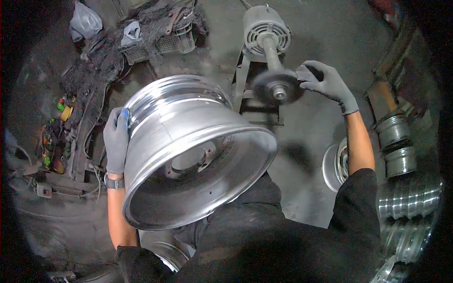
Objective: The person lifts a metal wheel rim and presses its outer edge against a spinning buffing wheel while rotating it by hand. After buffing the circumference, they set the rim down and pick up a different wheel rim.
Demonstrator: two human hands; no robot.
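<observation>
A large shiny metal wheel rim leans tilted against my body, its open side facing me. My left hand, in a grey glove, grips the rim's left side, with blue showing at a fingertip. Up to the right, my gloved right hand is at the edge of a dark round buffing wheel. Its thumb and fingers close around a small grey piece whose kind I cannot make out. This piece is at or against the buffing wheel's edge. A motor carries the wheel on a long shaft.
Several wheel rims are stacked along the right side. Another rim stands on the floor behind my right forearm. At upper left are a dusty plastic crate and a plastic bag. A switch box with cables lies left.
</observation>
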